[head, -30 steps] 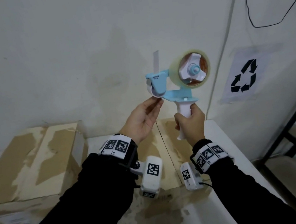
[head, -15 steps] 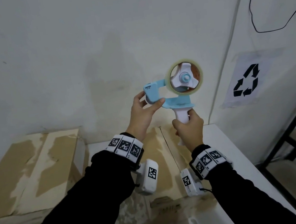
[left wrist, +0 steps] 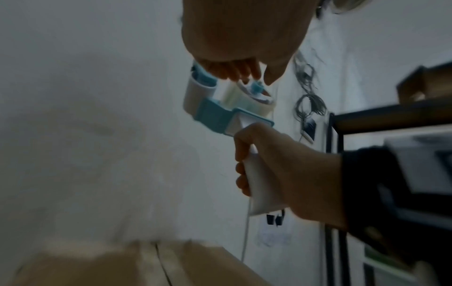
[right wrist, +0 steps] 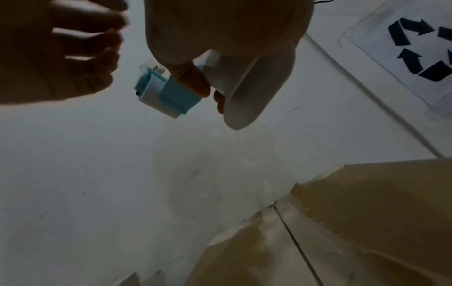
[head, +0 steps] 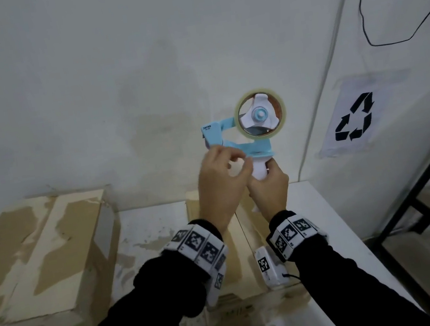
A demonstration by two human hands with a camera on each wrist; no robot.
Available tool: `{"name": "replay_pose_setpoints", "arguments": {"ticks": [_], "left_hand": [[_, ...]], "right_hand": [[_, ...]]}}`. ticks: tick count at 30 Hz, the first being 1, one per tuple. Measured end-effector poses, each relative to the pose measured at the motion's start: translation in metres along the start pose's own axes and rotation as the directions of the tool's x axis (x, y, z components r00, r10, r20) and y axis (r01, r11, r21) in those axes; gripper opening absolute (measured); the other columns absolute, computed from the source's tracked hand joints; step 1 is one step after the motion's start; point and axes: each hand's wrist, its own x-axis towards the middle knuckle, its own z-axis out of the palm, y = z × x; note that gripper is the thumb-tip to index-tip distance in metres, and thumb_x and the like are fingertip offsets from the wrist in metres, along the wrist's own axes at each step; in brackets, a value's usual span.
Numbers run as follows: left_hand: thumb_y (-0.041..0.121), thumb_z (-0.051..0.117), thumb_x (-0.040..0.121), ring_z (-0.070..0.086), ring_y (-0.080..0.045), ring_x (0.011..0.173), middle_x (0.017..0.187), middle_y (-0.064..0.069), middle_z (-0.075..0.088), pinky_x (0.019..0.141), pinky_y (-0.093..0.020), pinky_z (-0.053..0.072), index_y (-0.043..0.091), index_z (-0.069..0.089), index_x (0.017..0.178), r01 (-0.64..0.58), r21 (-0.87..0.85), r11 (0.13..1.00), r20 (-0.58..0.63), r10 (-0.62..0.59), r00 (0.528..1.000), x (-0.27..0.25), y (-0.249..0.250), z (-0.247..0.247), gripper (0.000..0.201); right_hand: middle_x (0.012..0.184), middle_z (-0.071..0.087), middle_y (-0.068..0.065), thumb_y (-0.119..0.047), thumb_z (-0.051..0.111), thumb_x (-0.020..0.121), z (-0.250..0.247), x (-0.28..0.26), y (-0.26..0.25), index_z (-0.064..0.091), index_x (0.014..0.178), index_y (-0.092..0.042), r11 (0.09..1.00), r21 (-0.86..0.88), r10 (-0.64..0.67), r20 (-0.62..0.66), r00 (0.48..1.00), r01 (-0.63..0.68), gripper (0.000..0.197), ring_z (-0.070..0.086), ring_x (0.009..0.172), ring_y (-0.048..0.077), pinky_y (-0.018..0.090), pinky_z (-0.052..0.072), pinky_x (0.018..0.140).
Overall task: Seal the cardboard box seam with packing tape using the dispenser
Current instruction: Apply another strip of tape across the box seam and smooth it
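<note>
My right hand grips the white handle of a light-blue tape dispenser and holds it upright in the air before the wall. Its clear tape roll sits at the top. My left hand is just below the blue frame, next to the handle, fingers curled and thumb close to them. I cannot tell whether clear tape is pinched there. In the left wrist view the left fingertips hover by the roll. The cardboard box lies on the table under my wrists, its centre seam uncovered.
A larger cardboard box stands at the left on the white table. A black-framed shelf stands to the right. The wall close behind carries a recycling sign and a hanging black cable.
The left hand left the dispenser's front end and moved right and down to beside the handle. The tape strip that stood up at the front no longer shows.
</note>
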Motion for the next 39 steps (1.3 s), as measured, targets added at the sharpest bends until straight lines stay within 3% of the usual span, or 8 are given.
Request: {"name": "replay_pose_setpoints", "arguments": {"ticks": [3, 6, 12, 18, 25, 29, 35, 39], "left_hand": [[0.049, 0.059, 0.084, 0.061, -0.018, 0.087, 0.097, 0.000, 0.067, 0.078, -0.031, 0.049, 0.019, 0.066, 0.108, 0.018, 0.290, 0.957, 0.210, -0.081, 0.974, 0.012, 0.003, 0.015, 0.038], [0.059, 0.055, 0.082, 0.063, -0.022, 0.090, 0.097, -0.001, 0.069, 0.075, -0.031, 0.046, 0.022, 0.063, 0.111, 0.041, 0.414, 0.910, 0.228, -0.147, 0.963, 0.025, 0.001, 0.023, 0.048], [0.047, 0.059, 0.085, 0.060, -0.022, 0.080, 0.081, -0.003, 0.064, 0.067, -0.029, 0.046, 0.020, 0.060, 0.096, 0.142, 0.306, 0.941, 0.128, -0.188, 0.974, 0.028, -0.007, 0.025, 0.029], [0.036, 0.057, 0.087, 0.058, -0.024, 0.079, 0.087, -0.002, 0.060, 0.064, -0.030, 0.040, 0.019, 0.048, 0.109, 0.147, 0.372, 0.917, 0.115, -0.202, 0.973, 0.031, -0.011, 0.025, 0.029], [0.030, 0.041, 0.097, 0.062, -0.028, 0.085, 0.090, -0.008, 0.067, 0.061, -0.030, 0.035, 0.012, 0.065, 0.096, -0.218, 0.665, 0.714, 0.329, -0.018, 0.944, 0.050, -0.011, 0.014, 0.030], [0.030, 0.078, 0.072, 0.053, -0.019, 0.036, 0.045, 0.001, 0.055, 0.043, -0.016, 0.021, 0.017, 0.059, 0.057, -0.387, 0.728, 0.566, 0.318, 0.221, 0.922, 0.053, -0.010, 0.004, 0.027], [0.032, 0.041, 0.092, 0.055, -0.022, 0.042, 0.056, -0.001, 0.058, 0.040, -0.021, 0.034, 0.013, 0.054, 0.076, -0.275, 0.577, 0.770, 0.226, 0.173, 0.959, 0.045, -0.012, 0.017, 0.028], [0.029, 0.043, 0.097, 0.064, -0.028, 0.066, 0.076, -0.010, 0.066, 0.062, -0.043, 0.053, 0.009, 0.049, 0.090, -0.038, 0.295, 0.955, 0.204, -0.024, 0.979, 0.040, -0.013, 0.026, 0.022]], "right_hand": [[0.085, 0.070, 0.002, -0.046, 0.059, 0.070, 0.001, 0.000, 0.000, 0.061, 0.098, -0.017, 0.999, 0.027, -0.026, -0.005, 1.000, 0.027, 0.040, 0.066, 0.081, 0.024, 0.040, 0.056, 0.076], [0.079, 0.069, 0.000, -0.037, 0.061, 0.074, 0.001, 0.003, 0.004, 0.060, 0.093, -0.018, 0.999, 0.011, -0.032, -0.010, 0.999, 0.032, 0.027, 0.067, 0.075, 0.024, 0.045, 0.057, 0.071], [0.075, 0.066, 0.001, -0.017, 0.066, 0.066, -0.001, 0.011, 0.013, 0.059, 0.095, -0.015, 1.000, -0.016, -0.002, 0.021, 1.000, 0.002, 0.029, 0.063, 0.068, 0.024, 0.038, 0.057, 0.064], [0.073, 0.063, 0.002, -0.012, 0.064, 0.067, 0.000, 0.008, 0.019, 0.059, 0.093, -0.010, 0.999, -0.043, -0.023, 0.037, 0.999, 0.024, 0.026, 0.058, 0.066, 0.022, 0.027, 0.044, 0.059], [0.068, 0.060, 0.002, -0.012, 0.063, 0.068, -0.001, 0.015, 0.026, 0.056, 0.090, -0.013, 0.998, -0.061, 0.018, 0.064, 0.998, -0.014, 0.023, 0.059, 0.064, 0.027, 0.034, 0.053, 0.060], [0.076, 0.060, 0.005, -0.011, 0.063, 0.071, -0.007, 0.024, 0.021, 0.057, 0.102, -0.011, 0.995, -0.101, -0.021, 0.059, 0.998, 0.027, 0.032, 0.057, 0.068, 0.027, 0.029, 0.043, 0.061], [0.077, 0.061, 0.008, -0.025, 0.056, 0.064, 0.002, 0.029, 0.009, 0.055, 0.104, -0.009, 0.995, -0.094, -0.017, 0.023, 1.000, 0.019, 0.043, 0.060, 0.073, 0.032, 0.035, 0.051, 0.064], [0.083, 0.064, 0.010, -0.022, 0.060, 0.069, 0.006, 0.030, 0.009, 0.054, 0.107, -0.009, 0.990, -0.140, -0.001, 0.033, 0.999, 0.006, 0.041, 0.061, 0.078, 0.035, 0.041, 0.055, 0.071]]}}
